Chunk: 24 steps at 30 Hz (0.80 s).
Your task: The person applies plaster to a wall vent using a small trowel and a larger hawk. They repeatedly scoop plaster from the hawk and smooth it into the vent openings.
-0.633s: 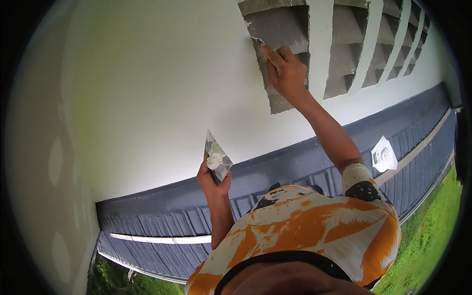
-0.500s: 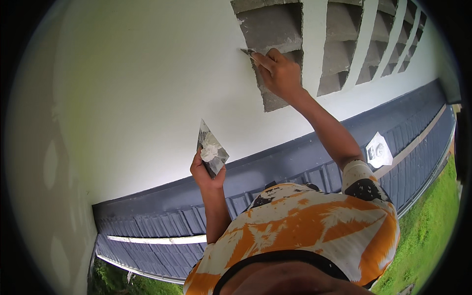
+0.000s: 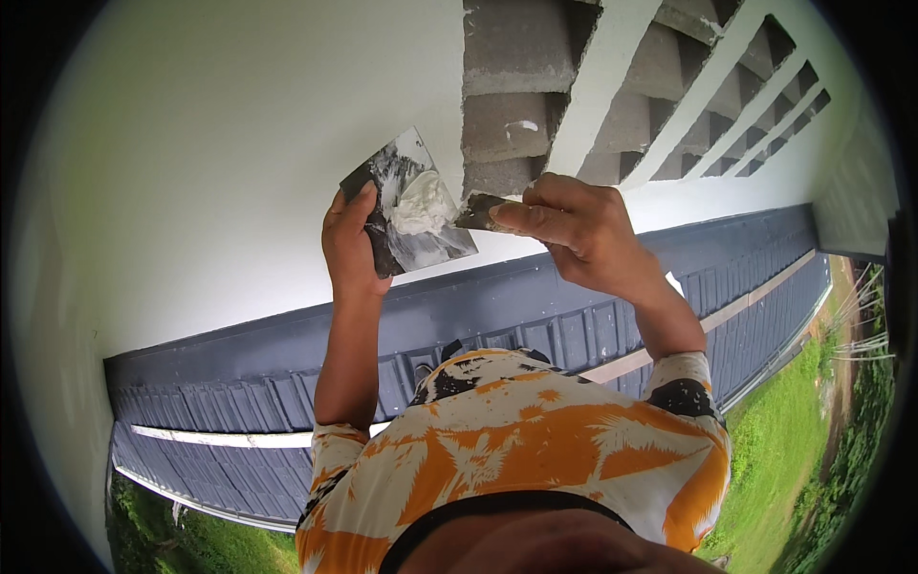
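Note:
My left hand (image 3: 354, 239) grips a flat, dark square plate (image 3: 392, 172) by its edge, thumb on top. A mound of white putty (image 3: 421, 203) sits on the plate, with smears around it. In my right hand (image 3: 588, 230) is a small putty knife (image 3: 480, 211), its blade at the plate's right edge by the putty. The fingers wrap its handle, which is mostly hidden. Behind both hands rises a pale wall (image 3: 239, 153) with recessed grey concrete openings (image 3: 512, 124); a white dab shows inside the nearest one.
Below the wall runs a dark blue-grey tiled roof (image 3: 249, 383), with a pale wooden strip (image 3: 220, 439) along it on the left and another strip (image 3: 622, 365) on the right. Green grass (image 3: 765, 459) lies beyond the roof edge. Pale ribs (image 3: 612, 81) separate the wall openings.
My right hand has come down from the opening's edge to the plate with the putty knife. My left hand has raised the plate and tilted it. The view has shifted.

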Each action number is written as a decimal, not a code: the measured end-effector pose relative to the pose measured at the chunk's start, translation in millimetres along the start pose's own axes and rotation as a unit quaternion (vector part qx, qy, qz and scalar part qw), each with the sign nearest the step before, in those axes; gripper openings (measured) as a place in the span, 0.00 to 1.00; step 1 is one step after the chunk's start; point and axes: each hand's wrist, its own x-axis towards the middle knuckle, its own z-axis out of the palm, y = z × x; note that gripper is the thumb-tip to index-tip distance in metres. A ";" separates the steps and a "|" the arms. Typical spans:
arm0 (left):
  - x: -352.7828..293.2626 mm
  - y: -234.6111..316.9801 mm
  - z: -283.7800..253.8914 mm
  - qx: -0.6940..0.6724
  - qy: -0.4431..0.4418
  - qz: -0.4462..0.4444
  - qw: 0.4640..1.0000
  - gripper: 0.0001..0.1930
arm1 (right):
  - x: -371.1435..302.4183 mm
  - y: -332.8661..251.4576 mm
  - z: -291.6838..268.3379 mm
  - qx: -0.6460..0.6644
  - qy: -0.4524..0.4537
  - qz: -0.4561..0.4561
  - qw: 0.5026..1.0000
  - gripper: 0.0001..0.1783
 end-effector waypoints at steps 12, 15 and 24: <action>3.5 -7.0 -14.6 -0.032 -0.009 -0.006 0.999 0.18 | 1.7 35.4 -5.1 0.043 0.213 0.239 0.946 0.05; 0.8 -13.2 -16.2 -0.040 0.036 -0.026 0.998 0.17 | 15.4 90.2 2.7 0.005 0.282 0.329 0.901 0.08; -32.1 -21.6 -73.5 -0.072 0.114 -0.075 0.988 0.17 | 66.5 177.6 34.0 -0.229 0.316 0.395 0.832 0.13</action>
